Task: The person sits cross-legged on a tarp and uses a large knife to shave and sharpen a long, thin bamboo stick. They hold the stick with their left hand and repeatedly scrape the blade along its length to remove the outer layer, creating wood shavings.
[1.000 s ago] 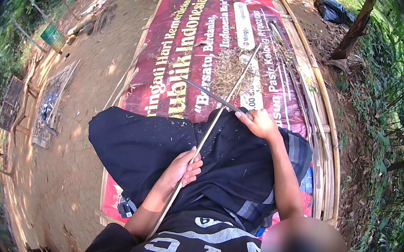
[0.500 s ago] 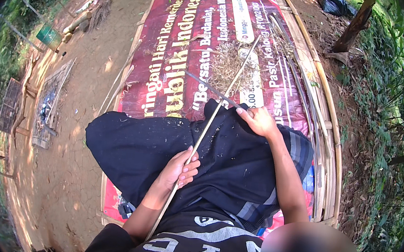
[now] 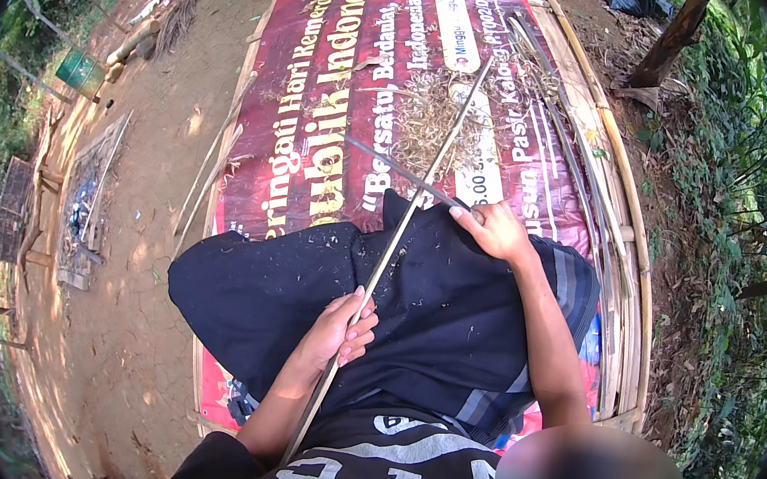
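Observation:
A long, thin bamboo strip (image 3: 448, 143) runs slantwise from beside my torso up over my lap and past the far side of my knees. Its lower part is gripped by my left hand (image 3: 342, 329), fingers wrapped round it. My right hand (image 3: 496, 231) is closed on the handle of a knife, near my right knee. The dark, narrow knife blade (image 3: 382, 156) points up and left and crosses the strip; whether it lies over or under the strip is hard to make out. Small pale flecks dot the dark cloth (image 3: 276, 265) over my legs.
A heap of curly shavings (image 3: 430, 117) lies on the red printed banner (image 3: 252, 144) covering the bamboo platform. Loose bamboo strips (image 3: 589, 182) line its right side by the edge pole (image 3: 632, 202). Bare earth, a wooden rack (image 3: 90, 197) and a green drum (image 3: 80, 72) are left; plants grow right.
The whole view has shifted slightly. Both hands keep their grips, and the knife still crosses the strip at nearly the same place.

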Available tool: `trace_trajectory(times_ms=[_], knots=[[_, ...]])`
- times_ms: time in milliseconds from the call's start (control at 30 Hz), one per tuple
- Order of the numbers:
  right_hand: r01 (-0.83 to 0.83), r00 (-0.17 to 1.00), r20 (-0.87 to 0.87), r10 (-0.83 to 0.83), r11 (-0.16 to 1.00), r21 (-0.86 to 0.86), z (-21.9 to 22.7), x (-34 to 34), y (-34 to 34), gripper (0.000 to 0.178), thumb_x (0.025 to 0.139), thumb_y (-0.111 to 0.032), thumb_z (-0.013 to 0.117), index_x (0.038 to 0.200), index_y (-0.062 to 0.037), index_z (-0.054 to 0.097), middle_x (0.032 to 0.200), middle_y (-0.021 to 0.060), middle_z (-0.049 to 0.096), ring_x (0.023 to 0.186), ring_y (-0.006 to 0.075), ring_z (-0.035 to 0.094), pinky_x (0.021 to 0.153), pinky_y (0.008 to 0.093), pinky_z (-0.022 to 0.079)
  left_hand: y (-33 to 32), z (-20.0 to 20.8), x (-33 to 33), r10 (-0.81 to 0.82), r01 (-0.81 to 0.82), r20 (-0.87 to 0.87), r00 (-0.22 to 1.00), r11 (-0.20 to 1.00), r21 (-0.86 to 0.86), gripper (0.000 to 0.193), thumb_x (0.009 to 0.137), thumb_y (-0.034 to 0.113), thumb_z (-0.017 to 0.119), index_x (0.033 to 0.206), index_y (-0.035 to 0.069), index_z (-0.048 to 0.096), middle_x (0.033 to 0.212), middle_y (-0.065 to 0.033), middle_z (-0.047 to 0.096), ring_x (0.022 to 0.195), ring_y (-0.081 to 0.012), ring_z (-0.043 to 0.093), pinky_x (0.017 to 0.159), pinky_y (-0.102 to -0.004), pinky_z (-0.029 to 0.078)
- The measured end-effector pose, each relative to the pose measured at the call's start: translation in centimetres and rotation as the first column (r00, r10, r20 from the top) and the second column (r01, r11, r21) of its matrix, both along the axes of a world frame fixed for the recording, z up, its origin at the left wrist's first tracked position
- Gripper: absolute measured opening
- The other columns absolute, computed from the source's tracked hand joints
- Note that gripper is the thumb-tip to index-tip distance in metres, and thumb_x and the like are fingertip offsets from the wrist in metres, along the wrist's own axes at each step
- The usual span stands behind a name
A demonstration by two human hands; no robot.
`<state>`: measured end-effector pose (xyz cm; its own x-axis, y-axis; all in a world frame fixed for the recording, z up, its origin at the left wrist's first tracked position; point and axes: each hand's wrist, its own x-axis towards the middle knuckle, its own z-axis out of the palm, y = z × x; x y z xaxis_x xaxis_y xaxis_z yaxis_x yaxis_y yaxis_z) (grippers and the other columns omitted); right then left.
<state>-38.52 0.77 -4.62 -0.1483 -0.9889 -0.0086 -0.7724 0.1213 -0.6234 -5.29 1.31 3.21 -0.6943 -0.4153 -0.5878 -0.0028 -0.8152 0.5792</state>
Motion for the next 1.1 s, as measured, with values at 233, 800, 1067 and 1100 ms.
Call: trace_trajectory(times_ms=[233,800,1067,1100], knots=[[0.156,0.988,-0.023,-0.154,0.981,0.114,2.0,0.2,-0.3,0.072,0.087,-0.071,0.055,0.07,-0.0017,0.069,0.066,0.0215,0.064,0.071,0.0419,0.065,0.07,0.0493,0.051,-0.3,0.0,0.1,0.014,-0.014,0.014,1.0,1.0,0.019,0.039,0.109,0.04,0.034,0.087,0.01,0.043,0.054,0.0051,0.033,0.034,-0.0042,0.031,0.028,-0.0198,0.031],[0.275,0.955,-0.127,-0.267,0.96,0.048,1.1,-1.7,-0.9,0.073,0.089,-0.068,0.053,0.069,0.0002,0.068,0.067,0.0257,0.062,0.071,0.0448,0.064,0.068,0.0529,0.05,-1.1,-0.1,0.6,0.031,-0.032,0.014,0.999,0.997,0.063,0.039,0.109,0.04,0.033,0.088,0.009,0.045,0.055,0.0051,0.033,0.034,-0.0041,0.03,0.028,-0.0198,0.029],[-0.014,0.994,-0.105,0.027,0.993,0.121,3.8,4.7,0.1,0.067,0.09,-0.068,0.054,0.07,-0.0057,0.069,0.058,0.0171,0.06,0.062,0.0383,0.064,0.06,0.0455,0.051,-3.5,-1.4,0.2,0.021,-0.019,-0.03,0.999,0.998,0.053,0.039,0.109,0.04,0.032,0.089,0.009,0.044,0.054,0.0051,0.033,0.034,-0.004,0.031,0.028,-0.0196,0.029],[-0.09,0.99,-0.098,0.1,0.991,0.1,4.6,6.1,0.5,0.068,0.09,-0.068,0.054,0.069,-0.0058,0.069,0.056,0.0166,0.059,0.059,0.0377,0.064,0.058,0.0444,0.051,-3.5,-1.4,0.4,0.013,-0.011,-0.03,0.999,0.999,0.048,0.039,0.11,0.04,0.032,0.089,0.009,0.043,0.054,0.0051,0.033,0.033,-0.0041,0.031,0.028,-0.0198,0.03]])
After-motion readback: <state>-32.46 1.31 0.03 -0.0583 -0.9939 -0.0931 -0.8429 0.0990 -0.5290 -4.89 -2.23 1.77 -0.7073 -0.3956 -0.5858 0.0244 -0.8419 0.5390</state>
